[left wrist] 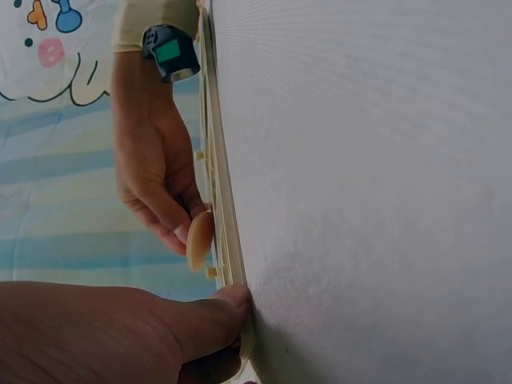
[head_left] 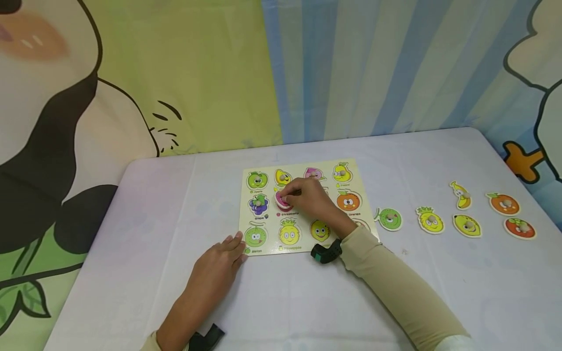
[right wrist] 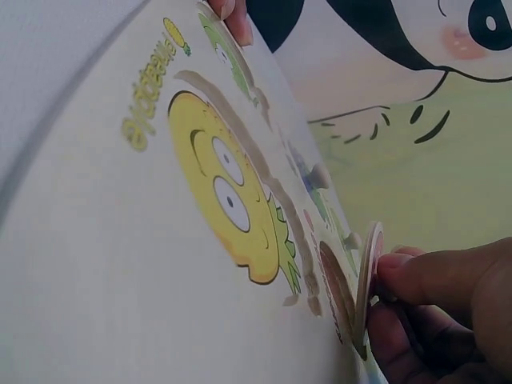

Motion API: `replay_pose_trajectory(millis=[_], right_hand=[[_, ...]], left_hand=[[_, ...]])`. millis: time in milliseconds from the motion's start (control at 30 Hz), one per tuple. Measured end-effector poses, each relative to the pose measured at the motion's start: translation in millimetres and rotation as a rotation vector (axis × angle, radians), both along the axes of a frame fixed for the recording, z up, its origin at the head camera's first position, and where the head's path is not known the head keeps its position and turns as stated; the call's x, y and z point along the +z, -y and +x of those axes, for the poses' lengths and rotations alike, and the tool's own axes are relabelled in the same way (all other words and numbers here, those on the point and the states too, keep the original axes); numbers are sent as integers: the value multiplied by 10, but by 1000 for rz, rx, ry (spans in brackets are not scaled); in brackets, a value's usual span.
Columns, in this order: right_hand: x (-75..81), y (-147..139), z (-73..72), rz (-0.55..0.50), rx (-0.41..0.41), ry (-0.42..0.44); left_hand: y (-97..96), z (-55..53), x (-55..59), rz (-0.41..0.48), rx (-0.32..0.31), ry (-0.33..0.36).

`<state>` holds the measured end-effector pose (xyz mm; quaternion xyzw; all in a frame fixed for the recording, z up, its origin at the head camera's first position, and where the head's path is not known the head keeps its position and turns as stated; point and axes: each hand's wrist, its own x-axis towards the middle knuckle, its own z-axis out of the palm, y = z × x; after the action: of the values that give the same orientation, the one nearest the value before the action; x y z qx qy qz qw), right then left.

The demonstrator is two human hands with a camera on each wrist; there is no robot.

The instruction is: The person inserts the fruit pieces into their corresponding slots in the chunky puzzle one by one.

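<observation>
A pale yellow wooden fruit puzzle board (head_left: 272,249) lies on the table. My right hand (head_left: 309,197) pinches a pink-red strawberry puzzle piece (head_left: 281,202) between thumb and fingers. In the right wrist view, that piece (right wrist: 367,284) stands tilted, nearly on edge, over the strawberry recess. My left hand (head_left: 221,263) rests at the board's lower left corner, fingers extended against its edge beside the melon picture (head_left: 255,237). Knobbed grape (head_left: 258,204) and pear (head_left: 342,172) pieces sit in the board. The right wrist view shows the printed pineapple (right wrist: 224,188) close up.
Right of the board lie loose knobbed pieces: a melon (head_left: 390,219), a pineapple (head_left: 430,222), a banana (head_left: 461,196), a lemon (head_left: 467,226), an orange (head_left: 503,204) and a tomato (head_left: 520,228). A cartoon-printed curtain (head_left: 210,73) hangs behind the white table (head_left: 175,204).
</observation>
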<state>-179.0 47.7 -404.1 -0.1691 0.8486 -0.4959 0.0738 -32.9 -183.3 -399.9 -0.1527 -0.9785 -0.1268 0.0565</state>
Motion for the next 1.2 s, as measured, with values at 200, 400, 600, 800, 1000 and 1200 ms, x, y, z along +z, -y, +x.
replay_pose_trajectory(millis=[200, 400, 600, 800, 1000, 1200], right_hand=[[-7, 0, -8, 43, 52, -26], [26, -7, 6, 76, 62, -29], [32, -12, 6, 91, 65, -32], [35, -2, 9, 120, 68, -43], [38, 8, 27, 134, 70, -45], [4, 24, 28, 137, 72, -70]], left_hand=[[-3, -6, 3, 4, -3, -5], [2, -7, 4, 6, -2, -2], [7, -10, 5, 2, 2, 4], [-1, -19, 0, -5, 0, 6], [-6, -16, -2, -12, 6, 15], [-7, -9, -3, -6, 2, 13]])
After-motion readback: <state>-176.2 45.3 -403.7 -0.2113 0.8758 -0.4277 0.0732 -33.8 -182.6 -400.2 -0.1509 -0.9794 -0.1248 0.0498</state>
